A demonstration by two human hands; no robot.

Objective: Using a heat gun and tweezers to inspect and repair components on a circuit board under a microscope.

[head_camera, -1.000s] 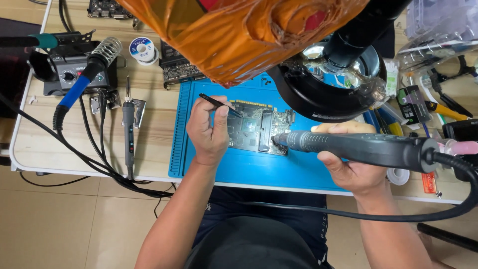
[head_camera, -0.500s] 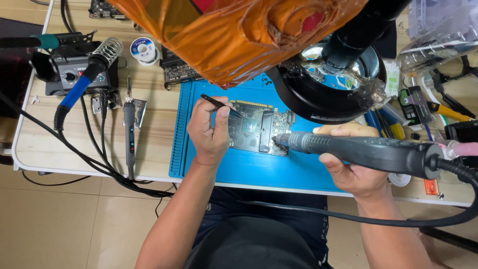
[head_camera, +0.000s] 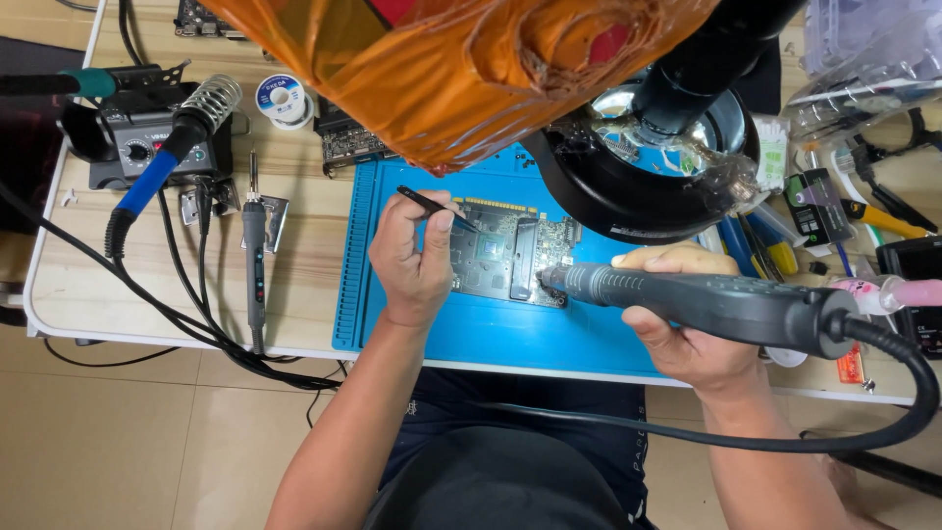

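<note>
We see the circuit board (head_camera: 505, 257) lying flat on the blue mat (head_camera: 510, 334) at the middle of the desk (head_camera: 294, 275), partly under the black ring of the magnifier lamp (head_camera: 628, 196). Our left hand (head_camera: 412, 260) rests on the board's left edge, fingers closed around thin black tweezers (head_camera: 432, 206) whose tip points toward the board. Our right hand (head_camera: 687, 334) is wrapped tight around the dark hot-air handpiece (head_camera: 706, 304), its nozzle at the board's near right corner.

The risk, as we judge it, is heat and crowding. The nozzle sits close to small parts; a slight drift could loosen neighbours. The left fingers lie near the nozzle and could be burned. The thick cable (head_camera: 883, 422) looping off to the right could tug the handpiece off line. At far left, the soldering iron (head_camera: 157, 177) in its stand is well apart.
</note>
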